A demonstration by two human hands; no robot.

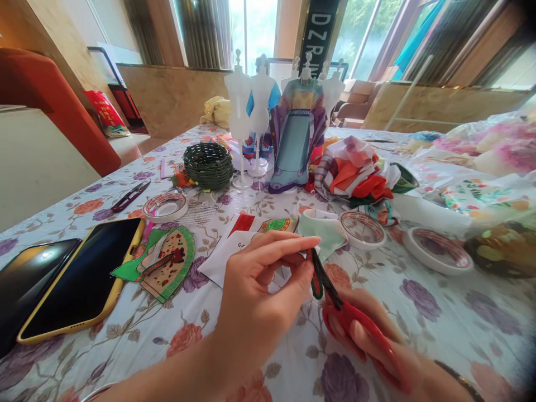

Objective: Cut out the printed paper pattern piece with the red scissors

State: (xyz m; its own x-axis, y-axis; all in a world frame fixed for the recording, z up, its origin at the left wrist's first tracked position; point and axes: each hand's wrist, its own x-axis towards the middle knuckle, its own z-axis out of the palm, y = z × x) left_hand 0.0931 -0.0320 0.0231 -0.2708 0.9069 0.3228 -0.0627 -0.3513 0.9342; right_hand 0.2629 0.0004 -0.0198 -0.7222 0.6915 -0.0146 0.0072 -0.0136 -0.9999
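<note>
Red-handled scissors (368,335) are gripped in my right hand (389,318), their dark blades pointing up and left. My left hand (263,285) pinches a small dark strip with a green and red edge (317,285), apparently fabric, between thumb and fingers. The blades lie right against this strip; whether they are cutting into it I cannot tell. Behind my left hand, partly covered by it, lie white pieces with printed patterns (228,257) and a pale green cloth piece (320,226). A green-edged printed cutout (167,262) lies to the left.
Two phones (84,273) (33,279) lie at left, near thread snips (130,196). Tape rolls (165,207) (363,229) (438,249) sit around the floral tablecloth (419,340). Farther back stand a dark woven basket (208,166), a robed dress form (297,139), white forms (238,106), and heaped fabric (355,167).
</note>
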